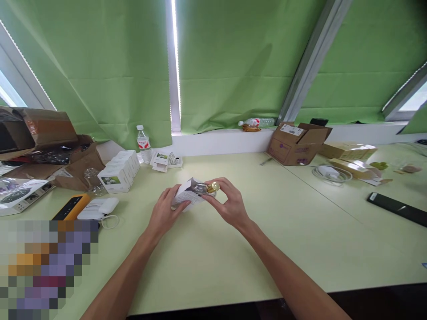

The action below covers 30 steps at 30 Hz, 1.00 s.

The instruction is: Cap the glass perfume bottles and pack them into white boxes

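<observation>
My left hand point(166, 205) is closed around a small white printed box point(184, 195), tilted above the table in front of me. A clear glass light bulb point(200, 188) with a gold-coloured base lies at the box's right end, its glass partly inside the box. My right hand point(230, 203) pinches the bulb near its base between thumb and fingers. How much of the bulb is inside the box cannot be made out.
On the left stand a row of white boxes point(120, 171), a water bottle point(143, 144), a white adapter point(98, 208) and open cardboard point(50, 142). An opened small box point(160, 161) lies at the back. Rightward are a brown carton point(293, 144), a coiled cable point(332, 174) and a black slab point(398, 208).
</observation>
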Motion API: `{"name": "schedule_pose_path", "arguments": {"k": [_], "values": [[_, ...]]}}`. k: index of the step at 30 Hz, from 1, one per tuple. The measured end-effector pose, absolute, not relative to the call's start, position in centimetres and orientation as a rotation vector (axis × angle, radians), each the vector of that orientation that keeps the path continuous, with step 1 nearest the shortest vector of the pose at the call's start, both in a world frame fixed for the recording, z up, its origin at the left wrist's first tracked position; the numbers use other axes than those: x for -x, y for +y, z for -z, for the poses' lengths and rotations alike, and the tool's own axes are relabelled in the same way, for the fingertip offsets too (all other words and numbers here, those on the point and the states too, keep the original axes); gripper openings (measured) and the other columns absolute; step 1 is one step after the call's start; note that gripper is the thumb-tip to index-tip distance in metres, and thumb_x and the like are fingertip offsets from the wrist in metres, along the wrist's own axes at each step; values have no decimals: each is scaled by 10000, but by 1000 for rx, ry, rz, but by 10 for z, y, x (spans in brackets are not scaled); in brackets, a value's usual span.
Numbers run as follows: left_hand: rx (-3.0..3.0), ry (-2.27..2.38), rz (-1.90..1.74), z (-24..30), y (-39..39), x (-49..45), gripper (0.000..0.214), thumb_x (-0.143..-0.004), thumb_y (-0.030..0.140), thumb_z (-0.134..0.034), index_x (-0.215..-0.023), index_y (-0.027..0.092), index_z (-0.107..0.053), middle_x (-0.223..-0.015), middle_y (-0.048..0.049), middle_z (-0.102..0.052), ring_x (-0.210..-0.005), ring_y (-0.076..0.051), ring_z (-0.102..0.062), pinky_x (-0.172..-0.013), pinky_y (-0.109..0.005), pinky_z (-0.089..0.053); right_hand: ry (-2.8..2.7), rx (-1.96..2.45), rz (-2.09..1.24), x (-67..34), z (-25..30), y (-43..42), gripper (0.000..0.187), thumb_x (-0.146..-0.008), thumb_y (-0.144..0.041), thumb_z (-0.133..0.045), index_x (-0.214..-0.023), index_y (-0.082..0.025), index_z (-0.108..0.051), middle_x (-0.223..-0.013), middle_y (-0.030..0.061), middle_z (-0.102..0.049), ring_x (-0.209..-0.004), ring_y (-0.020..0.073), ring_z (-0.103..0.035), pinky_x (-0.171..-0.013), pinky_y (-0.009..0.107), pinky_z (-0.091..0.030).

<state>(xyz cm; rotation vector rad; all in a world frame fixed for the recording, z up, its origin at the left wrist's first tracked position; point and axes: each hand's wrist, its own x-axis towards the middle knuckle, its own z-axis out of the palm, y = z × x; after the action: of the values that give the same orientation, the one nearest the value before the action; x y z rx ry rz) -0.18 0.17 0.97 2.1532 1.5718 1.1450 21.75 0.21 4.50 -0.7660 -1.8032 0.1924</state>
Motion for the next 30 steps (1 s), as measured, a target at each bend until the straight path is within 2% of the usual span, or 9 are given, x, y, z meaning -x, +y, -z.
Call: {"name": "schedule_pose_path", "arguments": {"k": [4, 9, 17, 23, 30], "values": [[-2185, 1537, -1149, -11, 1, 2, 438, -871, 448, -559, -1278, 305, -482, -1192, -50, -586, -1073, -228, -566, -756, -305, -502, -1823, 798, -115, -218, -43, 1, 257, -839, -289, -670, -1090, -259, -625, -950, 60, -647, -881, 221, -583, -790, 394, -492], [-2219, 1508, -1178, -9, 2, 3, 440, -856, 426, -593, -1264, 301, -487, -1192, -43, -593, -1072, -213, -574, -831, -313, -486, -1840, 774, -207, -217, -43, -1, 263, -854, -276, -650, -1115, -260, -619, -957, 58, -631, -694, 159, -514, -585, 313, -458], [-2246, 1487, -1157, -7, 3, 4, 453, -853, 392, -609, -1277, 305, -476, -1214, -35, -586, -1099, -204, -558, -895, -324, -456, -1880, 757, -200, -214, -39, -1, 253, -857, -282, -631, -1106, -241, -604, -991, 71, -576, -676, 147, -487, -590, 313, -471], [-2192, 1444, -1171, -10, 1, 3, 439, -859, 426, -592, -1265, 291, -494, -1195, -48, -590, -1084, -211, -557, -892, -337, -456, -1914, 781, -263, -213, -42, -6, 277, -856, -270, -621, -1125, -248, -555, -975, 59, -595, -684, 151, -493, -593, 304, -474], [-2121, 1398, -1184, -10, 2, 2, 413, -841, 440, -611, -1210, 273, -531, -1173, -52, -599, -1094, -215, -558, -901, -334, -459, -1937, 821, -253, -214, -46, -8, 228, -848, -303, -624, -1062, -247, -566, -944, 55, -627, -640, 148, -505, -600, 309, -490]]}}
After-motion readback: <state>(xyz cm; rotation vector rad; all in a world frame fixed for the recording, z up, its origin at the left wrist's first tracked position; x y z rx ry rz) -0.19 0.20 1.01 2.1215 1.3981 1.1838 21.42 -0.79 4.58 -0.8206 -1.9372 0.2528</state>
